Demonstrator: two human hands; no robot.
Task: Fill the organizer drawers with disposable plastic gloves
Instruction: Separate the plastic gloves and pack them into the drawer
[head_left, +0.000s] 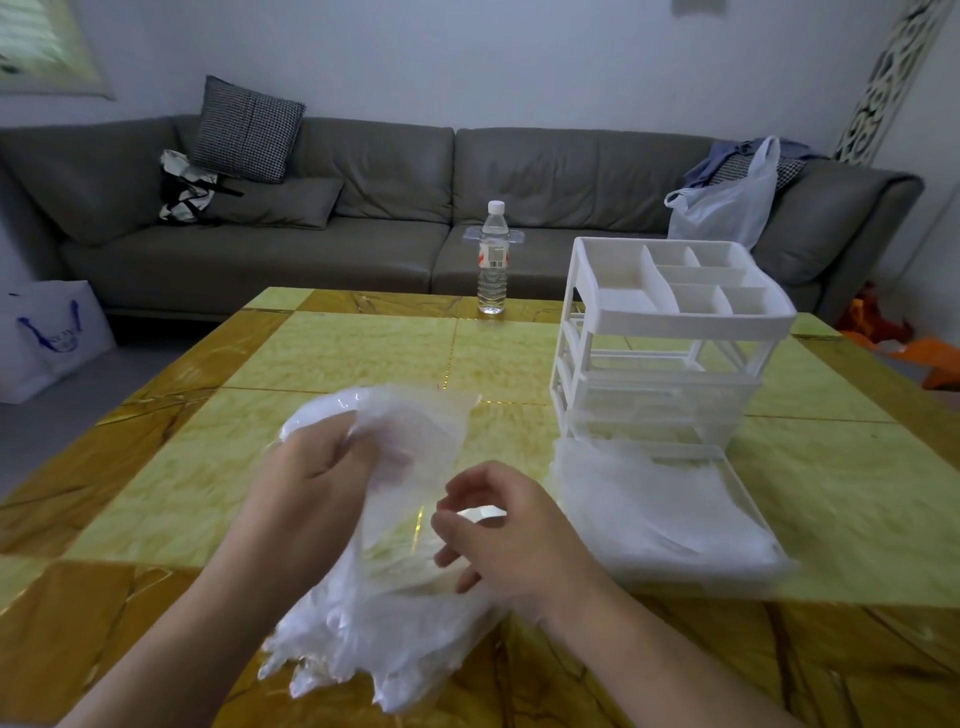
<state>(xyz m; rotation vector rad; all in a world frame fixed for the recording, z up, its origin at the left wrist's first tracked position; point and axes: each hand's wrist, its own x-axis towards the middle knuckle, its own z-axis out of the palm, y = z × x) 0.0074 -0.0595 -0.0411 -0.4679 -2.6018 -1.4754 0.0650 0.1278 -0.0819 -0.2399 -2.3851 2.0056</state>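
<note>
My left hand (317, 467) grips the top of a clear plastic bag of disposable gloves (395, 613), which hangs down onto the yellow table (337, 353). Beside the bag my right hand (498, 530) hovers with loosely curled fingers, and I cannot tell whether it touches the plastic. To the right stands the white organizer (670, 312) with a divided top tray. Its bottom drawer (748, 551) is pulled out toward me and holds a heap of clear gloves (639, 499).
A water bottle (493, 260) stands at the table's far edge, left of the organizer. Behind it runs a grey sofa (363, 208) with cushions and a white plastic bag (727, 202). A white shopping bag (47, 338) sits on the floor at left.
</note>
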